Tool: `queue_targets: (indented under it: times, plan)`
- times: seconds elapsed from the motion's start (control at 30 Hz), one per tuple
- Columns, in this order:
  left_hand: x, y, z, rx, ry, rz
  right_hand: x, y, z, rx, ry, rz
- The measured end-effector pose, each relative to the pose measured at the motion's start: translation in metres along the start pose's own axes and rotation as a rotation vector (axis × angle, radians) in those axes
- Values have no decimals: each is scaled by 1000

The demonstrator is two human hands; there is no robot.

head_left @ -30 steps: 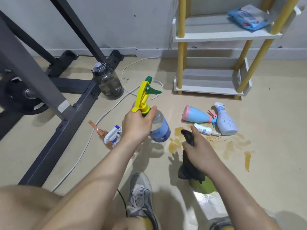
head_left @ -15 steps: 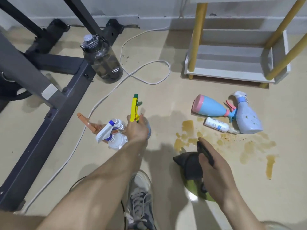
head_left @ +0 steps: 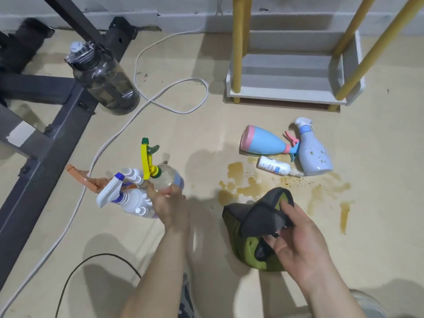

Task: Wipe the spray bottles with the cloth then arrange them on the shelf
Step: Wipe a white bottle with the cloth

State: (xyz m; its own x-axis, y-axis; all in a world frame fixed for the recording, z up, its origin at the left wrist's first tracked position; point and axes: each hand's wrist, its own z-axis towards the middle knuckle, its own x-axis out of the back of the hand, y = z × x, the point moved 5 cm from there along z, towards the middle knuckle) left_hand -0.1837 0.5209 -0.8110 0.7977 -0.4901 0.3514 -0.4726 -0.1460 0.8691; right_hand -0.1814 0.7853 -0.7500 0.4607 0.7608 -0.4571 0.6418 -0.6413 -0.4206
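Observation:
My left hand grips a clear spray bottle with a yellow and green trigger, held upright just above the floor. Beside it lie a white bottle with a blue-white trigger and an orange sprayer. My right hand holds a dark grey and green cloth, which hangs bunched below the fingers. On the floor to the right lie a blue and pink bottle, a small white bottle and a pale lilac spray bottle. The white shelf with yellow posts stands behind them.
Brown liquid stains spread over the floor between the cloth and the lying bottles. A large smoky water jug stands by the dark metal frame on the left. A white cable loops across the floor.
My left hand has lowered the yellow-trigger bottle towards the floor by the white bottle. My right hand has turned palm up and drawn the cloth closer. The view tipped down and nearer.

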Motion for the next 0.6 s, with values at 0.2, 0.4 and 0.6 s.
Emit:
queue_targets:
  times: [0.2, 0.4, 0.6]
  plan:
    - [-63, -1, -74, -335, -490, 486, 32, -30, 4, 51, 30, 277]
    - [-180, 3, -99, -992, -764, 889, 71, -40, 17, 52, 110, 429]
    - [-257, -8, -110, -1254, -824, 1246, 83, -37, 35, 30, 54, 336]
